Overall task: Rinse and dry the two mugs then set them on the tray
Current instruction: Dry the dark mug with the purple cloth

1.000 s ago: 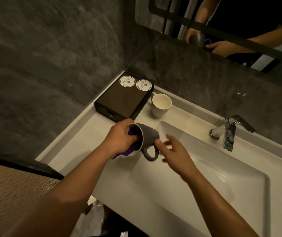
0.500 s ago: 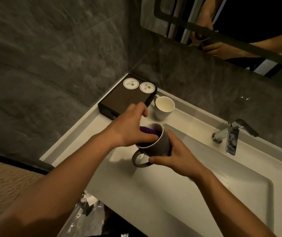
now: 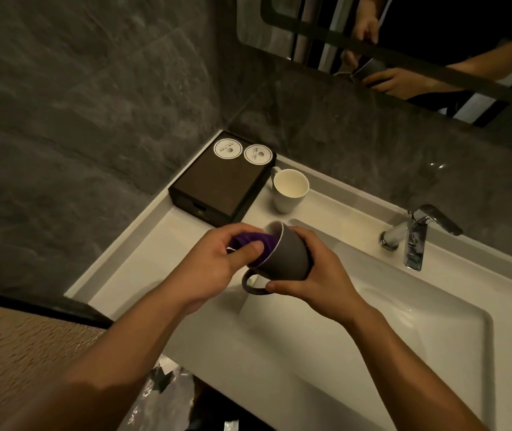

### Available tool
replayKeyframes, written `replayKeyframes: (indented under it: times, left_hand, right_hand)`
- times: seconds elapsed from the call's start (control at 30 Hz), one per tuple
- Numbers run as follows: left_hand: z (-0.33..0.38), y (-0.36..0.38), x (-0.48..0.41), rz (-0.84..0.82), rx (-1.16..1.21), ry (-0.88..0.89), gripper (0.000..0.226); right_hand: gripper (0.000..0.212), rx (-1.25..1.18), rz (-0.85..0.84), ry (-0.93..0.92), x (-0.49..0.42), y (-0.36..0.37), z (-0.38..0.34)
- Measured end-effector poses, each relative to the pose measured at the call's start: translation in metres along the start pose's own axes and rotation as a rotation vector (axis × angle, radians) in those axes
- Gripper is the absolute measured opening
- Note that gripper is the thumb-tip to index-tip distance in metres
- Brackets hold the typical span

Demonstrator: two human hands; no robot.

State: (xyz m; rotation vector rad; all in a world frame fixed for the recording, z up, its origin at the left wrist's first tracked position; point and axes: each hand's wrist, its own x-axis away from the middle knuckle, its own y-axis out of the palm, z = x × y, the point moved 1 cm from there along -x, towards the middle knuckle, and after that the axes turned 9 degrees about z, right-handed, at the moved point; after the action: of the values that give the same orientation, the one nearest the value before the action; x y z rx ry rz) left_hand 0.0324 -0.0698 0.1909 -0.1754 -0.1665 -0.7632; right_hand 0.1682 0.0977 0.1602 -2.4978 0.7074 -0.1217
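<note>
left hand (image 3: pixel 214 269) pinching purple cloth (image 3: pixel 264 241) inside grey mug (image 3: pixel 288 259), right hand (image 3: pixel 320 272) gripping the tilted mug, white mug (image 3: pixel 288 191) beside tray (image 3: pixel 217 185)

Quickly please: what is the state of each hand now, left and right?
Left hand: closed on the purple cloth, pressing it into the grey mug.
Right hand: closed around the grey mug's body.
</note>
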Motion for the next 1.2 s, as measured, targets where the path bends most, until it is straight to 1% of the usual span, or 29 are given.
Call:
replayKeyframes:
  times: [0.07,0.17,0.23,0.3,0.4,0.5,0.57,0.6,0.67,0.73,0.77,0.8,0.87,0.9,0.93,1.0,1.03,1.1,1.13,1.2]
  left_hand:
    - [0.003,0.002,0.0,-0.05,0.012,0.005,0.021]
    - [0.007,0.005,0.003,-0.119,-0.02,0.005,0.029]
    - [0.008,0.009,0.003,-0.131,-0.091,0.026,0.025]
    - [0.008,0.012,0.001,-0.095,-0.138,0.055,0.028]
    - [0.005,0.018,-0.003,-0.003,-0.142,0.05,0.03]
    - [0.004,0.023,-0.008,0.088,-0.121,-0.024,0.026]
    - [0.001,0.025,-0.009,0.113,-0.014,-0.093,0.025]
    - [0.0,0.026,-0.008,0.12,0.031,-0.117,0.025]
    - [-0.004,0.027,-0.008,0.155,0.061,-0.138,0.025]
    - [-0.008,0.027,-0.007,0.195,0.075,-0.136,0.024]
    - [-0.01,0.026,-0.006,0.21,0.093,-0.133,0.024]
    - [-0.011,0.024,-0.005,0.219,0.11,-0.124,0.025]
    - [-0.013,0.02,-0.003,0.215,0.094,-0.082,0.027]
    - [-0.013,0.018,0.0,0.191,0.073,-0.055,0.029]
    - [-0.014,0.017,0.002,0.154,0.063,-0.028,0.03]
    - [-0.015,0.017,0.008,0.071,0.059,0.019,0.033]
    - [-0.015,0.018,0.01,0.049,0.033,0.037,0.035]
    - [-0.016,0.022,0.014,0.051,-0.038,0.079,0.039]
    - [-0.015,0.023,0.015,0.055,-0.057,0.105,0.04]
    - [-0.013,0.021,0.016,0.019,-0.104,0.171,0.038]
  right_hand:
    - [0.082,0.009,0.01,0.002,0.0,0.001,0.001]
    - [0.084,0.072,0.01,-0.005,0.001,0.003,0.004]
    - [0.091,0.111,-0.001,0.004,0.003,0.005,0.008]
    - [0.097,0.166,0.008,-0.003,0.007,0.007,0.011]
    - [0.102,0.293,0.096,-0.071,0.01,0.012,0.008]
    - [0.103,0.465,0.225,-0.231,0.012,0.018,0.007]
    - [0.104,0.541,0.281,-0.313,0.012,0.019,0.008]
    - [0.106,0.554,0.277,-0.323,0.012,0.019,0.009]
    - [0.11,0.535,0.2,-0.304,0.012,0.017,0.014]
    - [0.106,0.399,0.087,-0.197,0.009,0.012,0.018]
    - [0.099,0.274,0.053,-0.111,0.008,0.008,0.019]
    - [0.088,0.123,0.037,-0.005,0.007,0.005,0.02]
    - [0.064,-0.24,0.004,0.271,0.006,0.001,0.019]
    - [0.061,-0.398,-0.003,0.421,0.005,0.0,0.018]
    - [0.062,-0.48,0.004,0.549,0.003,-0.001,0.016]
    - [0.065,-0.468,-0.023,0.738,-0.001,-0.003,0.014]
    - [0.069,-0.473,-0.074,0.837,-0.001,-0.003,0.016]
    - [0.082,-0.621,-0.21,1.06,0.002,0.0,0.018]
    - [0.087,-0.724,-0.247,1.136,0.004,0.001,0.017]
    - [0.091,-0.872,-0.208,1.191,0.008,0.003,0.017]
